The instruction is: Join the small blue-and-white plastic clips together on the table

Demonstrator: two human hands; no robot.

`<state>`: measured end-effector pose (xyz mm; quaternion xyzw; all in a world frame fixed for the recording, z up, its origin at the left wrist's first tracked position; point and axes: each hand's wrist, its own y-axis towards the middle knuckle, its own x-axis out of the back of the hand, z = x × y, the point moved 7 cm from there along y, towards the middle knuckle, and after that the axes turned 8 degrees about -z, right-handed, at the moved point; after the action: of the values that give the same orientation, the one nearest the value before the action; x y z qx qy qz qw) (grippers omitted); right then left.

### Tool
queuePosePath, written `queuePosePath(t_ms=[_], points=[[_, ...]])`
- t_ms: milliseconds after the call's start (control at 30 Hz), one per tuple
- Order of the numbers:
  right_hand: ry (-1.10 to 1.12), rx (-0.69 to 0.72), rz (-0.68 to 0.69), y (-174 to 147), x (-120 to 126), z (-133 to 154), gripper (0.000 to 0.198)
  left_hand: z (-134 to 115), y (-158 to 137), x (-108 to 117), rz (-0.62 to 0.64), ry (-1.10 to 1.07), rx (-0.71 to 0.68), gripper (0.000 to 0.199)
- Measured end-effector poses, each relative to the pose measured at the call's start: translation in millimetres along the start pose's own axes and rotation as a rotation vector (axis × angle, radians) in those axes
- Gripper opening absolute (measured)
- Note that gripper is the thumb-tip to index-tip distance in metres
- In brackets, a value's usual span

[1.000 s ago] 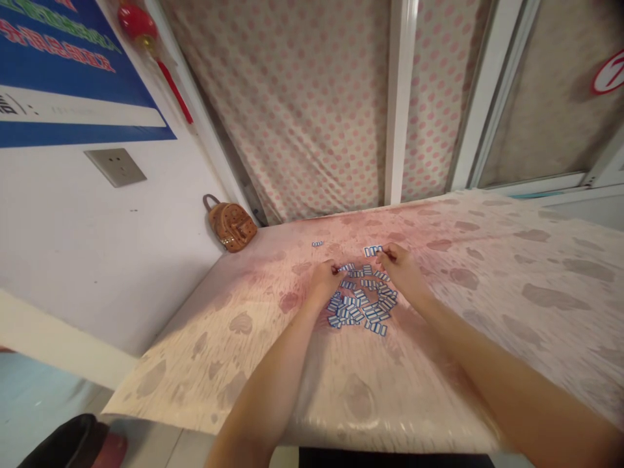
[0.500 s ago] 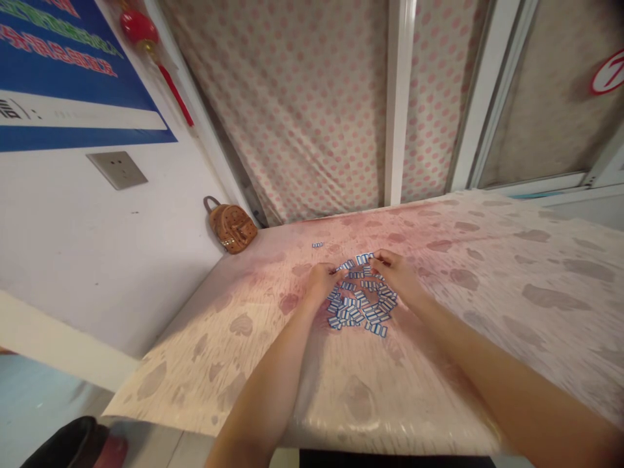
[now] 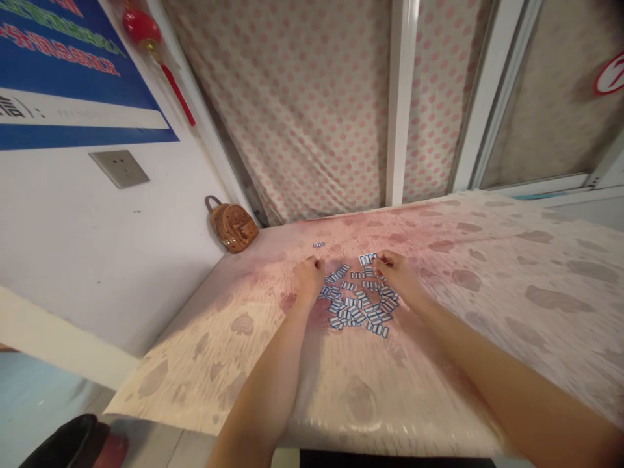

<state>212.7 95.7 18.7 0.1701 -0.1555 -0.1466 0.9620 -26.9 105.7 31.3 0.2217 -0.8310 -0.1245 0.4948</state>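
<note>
This looks like a small shop or a room used for business, though a home is not ruled out. At ten o'clock a blue poster [image 3: 63, 62] with large Chinese lettering covers the wall, and between ten and eleven hangs a red lantern [image 3: 141, 26]. A round red-rimmed sign [image 3: 611, 75] sits at two. Homelier are the dotted curtain [image 3: 312, 110] at twelve and, toward six, the patterned, shiny tablecloth [image 3: 195, 370].

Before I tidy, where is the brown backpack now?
In the head view, the backpack is at left, at the far corner of the table, beside the white wall.
</note>
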Motion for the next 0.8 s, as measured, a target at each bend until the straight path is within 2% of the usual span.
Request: queuePosePath(t_ms=[167, 233, 367, 500, 633, 800], points=[[0.059, 0.027, -0.041, 1, 4, 3, 0.022, -38, -18, -22, 0.141, -0.185, -0.291, 0.017], [0.092, 0.019, -0.051, 1, 6, 3, 0.023, -49, -25, -29, 0.165, -0.199, -0.343, 0.015], [0.116, 0.016, -0.066, 1, 8, 3, 0.022, -54, -29, -37, 0.171, -0.163, -0.338, 0.018], [0.112, 0.049, -0.069, 1, 8, 6, 0.02, -50, -26, -41, 0.172, -0.183, -0.322, 0.015], [0.118, 0.025, -0.054, -1, 6, 6, 0.021, -45, -23, -45, 0.165, -0.211, -0.285, 0.016], [0.056, 0.023, -0.036, -1, 6, 7, 0.024, -43, -23, -47, 0.184, -0.38, -0.198, 0.011]])
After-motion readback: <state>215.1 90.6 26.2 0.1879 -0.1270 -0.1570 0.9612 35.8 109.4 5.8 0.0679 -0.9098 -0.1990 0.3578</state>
